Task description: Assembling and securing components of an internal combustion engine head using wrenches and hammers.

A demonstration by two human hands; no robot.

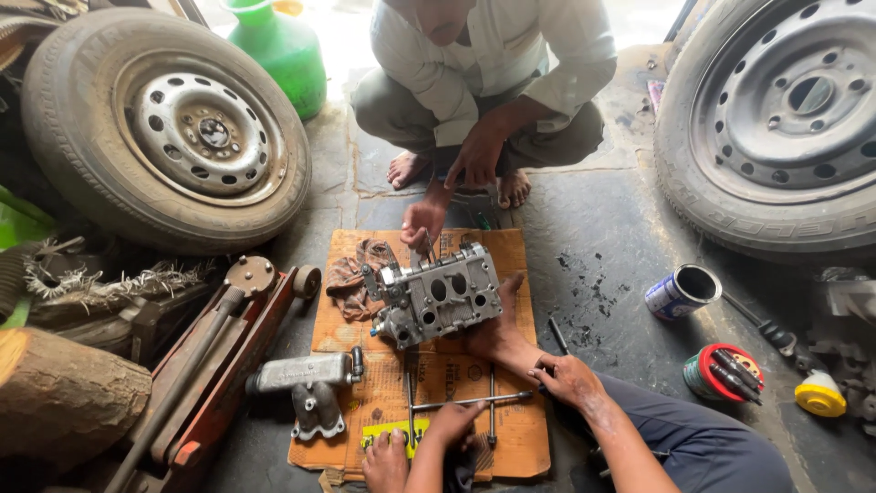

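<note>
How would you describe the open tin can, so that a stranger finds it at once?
Start at the big wheel leaning at the upper right. Just below its tyre, on the dark floor, the can lies tilted on its side, its open mouth facing up and right. Unlike the nearby red-rimmed tin, which holds tools, it is blue and white and looks empty.

Left hand (pixel 387 464) presses yellow tool (pixel 392 433) on cardboard (pixel 511 447); right hand (pixel 453 422) beside cross wrench (pixel 474 400); engine part (pixel 436 297) beyond both, co-worker's hand (pixel 423 219) atop.
</note>
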